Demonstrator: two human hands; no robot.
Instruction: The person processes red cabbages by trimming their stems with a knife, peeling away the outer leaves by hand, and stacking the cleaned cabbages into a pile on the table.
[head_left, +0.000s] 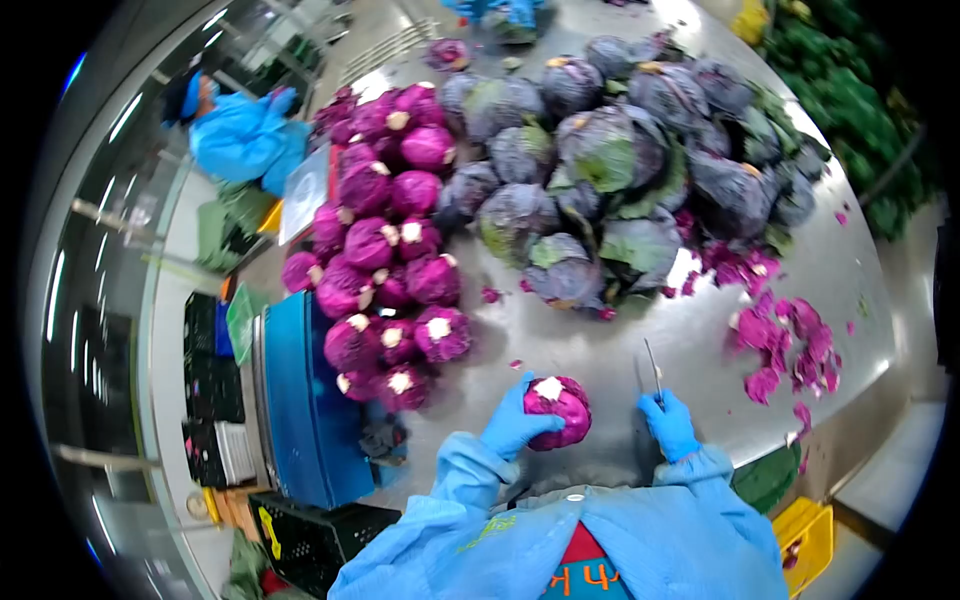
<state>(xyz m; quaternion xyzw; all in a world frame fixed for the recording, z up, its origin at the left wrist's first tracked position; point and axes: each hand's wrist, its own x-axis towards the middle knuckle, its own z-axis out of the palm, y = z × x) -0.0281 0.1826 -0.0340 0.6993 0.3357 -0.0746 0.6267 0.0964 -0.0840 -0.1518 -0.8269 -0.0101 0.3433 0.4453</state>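
We see the steel table (pixel 850 285), its near edge partly hidden by our coat (pixel 450 540). Near centre, our left hand (pixel 515 420) clasps a peeled cabbage (pixel 568 410) in curved fingers; rightward, our right hand (pixel 670 425) folds its fingers round a knife (pixel 653 362), handle covered.

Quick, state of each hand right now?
Left hand: gripping a peeled purple cabbage.
Right hand: closed, holding a knife, blade pointing away from the body.

Strip lights (pixel 125 117) gleam on dark windows (pixel 90 340) beyond a metal table (pixel 850 290).
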